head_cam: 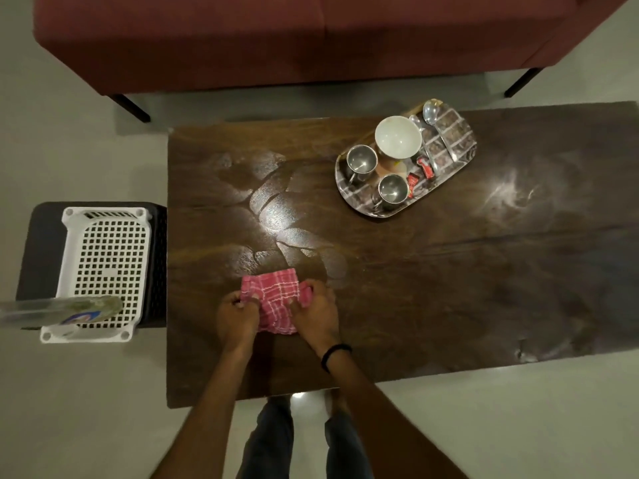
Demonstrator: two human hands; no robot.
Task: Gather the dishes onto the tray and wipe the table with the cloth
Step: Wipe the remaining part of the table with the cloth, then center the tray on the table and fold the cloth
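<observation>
While the cloth is pinched between left hand and right hand at the desk's near edge, a whitish smear is located well rightward, nearer the right hand.

The left forearm and right forearm reach forward from the near side, drawing closer together. The left hand and right hand lie side by side, knuckles up, fingers curled, each pinching the cloth. A dark band circles the right wrist.
</observation>
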